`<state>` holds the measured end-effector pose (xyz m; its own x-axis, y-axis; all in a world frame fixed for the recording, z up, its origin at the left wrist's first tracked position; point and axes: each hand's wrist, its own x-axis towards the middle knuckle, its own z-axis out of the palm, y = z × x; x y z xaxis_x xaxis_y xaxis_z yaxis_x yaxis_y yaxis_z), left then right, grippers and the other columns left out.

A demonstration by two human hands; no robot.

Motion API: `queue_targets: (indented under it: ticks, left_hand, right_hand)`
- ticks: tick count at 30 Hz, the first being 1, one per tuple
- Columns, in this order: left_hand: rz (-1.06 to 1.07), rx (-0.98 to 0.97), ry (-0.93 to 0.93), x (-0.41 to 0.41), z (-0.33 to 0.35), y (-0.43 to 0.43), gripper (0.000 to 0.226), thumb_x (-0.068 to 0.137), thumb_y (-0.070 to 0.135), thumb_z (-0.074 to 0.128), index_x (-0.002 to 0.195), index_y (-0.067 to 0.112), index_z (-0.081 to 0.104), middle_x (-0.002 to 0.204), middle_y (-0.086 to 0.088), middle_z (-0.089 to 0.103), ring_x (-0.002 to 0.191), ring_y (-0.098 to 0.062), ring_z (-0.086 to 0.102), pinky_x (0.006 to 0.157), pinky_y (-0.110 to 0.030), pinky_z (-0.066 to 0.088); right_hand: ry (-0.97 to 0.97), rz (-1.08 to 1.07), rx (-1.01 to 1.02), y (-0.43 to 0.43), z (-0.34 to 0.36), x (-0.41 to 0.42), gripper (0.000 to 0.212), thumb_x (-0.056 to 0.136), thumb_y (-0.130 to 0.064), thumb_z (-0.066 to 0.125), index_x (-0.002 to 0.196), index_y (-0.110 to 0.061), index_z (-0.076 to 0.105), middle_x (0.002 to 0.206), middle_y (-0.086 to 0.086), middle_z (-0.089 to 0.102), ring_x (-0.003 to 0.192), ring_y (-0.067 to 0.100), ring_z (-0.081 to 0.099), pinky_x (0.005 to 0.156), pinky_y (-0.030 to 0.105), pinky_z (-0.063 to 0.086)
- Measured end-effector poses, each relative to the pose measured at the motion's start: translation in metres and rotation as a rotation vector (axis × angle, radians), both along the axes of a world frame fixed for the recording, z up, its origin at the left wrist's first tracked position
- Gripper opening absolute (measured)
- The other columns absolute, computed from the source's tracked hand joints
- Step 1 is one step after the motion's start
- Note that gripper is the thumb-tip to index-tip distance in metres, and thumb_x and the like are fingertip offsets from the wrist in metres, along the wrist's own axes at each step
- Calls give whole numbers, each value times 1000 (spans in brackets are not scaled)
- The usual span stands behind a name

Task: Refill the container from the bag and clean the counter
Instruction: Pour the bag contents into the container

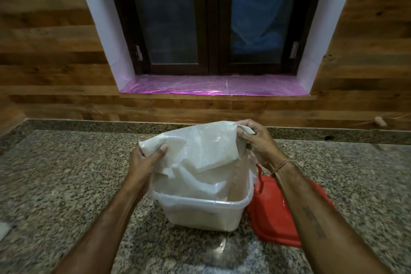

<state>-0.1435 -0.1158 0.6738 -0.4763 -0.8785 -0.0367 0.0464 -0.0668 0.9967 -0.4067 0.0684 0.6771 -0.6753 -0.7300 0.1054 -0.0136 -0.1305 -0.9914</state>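
A clear plastic bag (pixel 200 158) hangs upside down over a translucent square container (pixel 206 209) on the granite counter (pixel 66 175). Its lower end drops inside the container's mouth. My left hand (pixel 145 162) pinches the bag's upper left corner. The upper right corner is gripped by my right hand (pixel 255 142), held a little higher. Whitish contents show through the container's walls. The container's red lid (pixel 280 213) lies flat on the counter just to its right, partly under my right forearm.
A wood-panelled wall with a dark window and a pink-lined sill (pixel 213 87) stands behind the counter. A raised granite ledge (pixel 89 125) runs along the back. A pale scrap (pixel 4 229) lies at the counter's left edge.
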Motion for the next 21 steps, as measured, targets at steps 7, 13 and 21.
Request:
queue_targets:
  ticks: [7, 13, 21]
  left_hand:
    - [-166, 45, 155, 16, 2, -9, 56, 71, 13, 86, 118, -3, 62, 102, -11, 75, 91, -24, 72, 69, -30, 62]
    - [-180, -310, -95, 22, 25, -30, 38, 78, 22, 85, 113, 22, 71, 109, 6, 73, 103, -20, 69, 72, -25, 59]
    - [-211, -1051, -564, -22, 68, -8, 43, 83, 62, 73, 113, 31, 73, 110, 15, 71, 98, -11, 65, 79, -33, 51]
  right_hand:
    - [-9, -51, 39, 14, -6, 4, 12, 98, -1, 64, 90, -10, 66, 95, 3, 67, 90, 16, 62, 76, 31, 54]
    - [37, -84, 36, 16, 11, 3, 25, 98, -1, 64, 83, -21, 67, 86, -2, 66, 84, 17, 59, 70, 34, 50]
    - [49, -130, 51, 5, 27, 12, 22, 98, -4, 65, 83, -20, 67, 92, 0, 67, 93, 20, 60, 80, 40, 51]
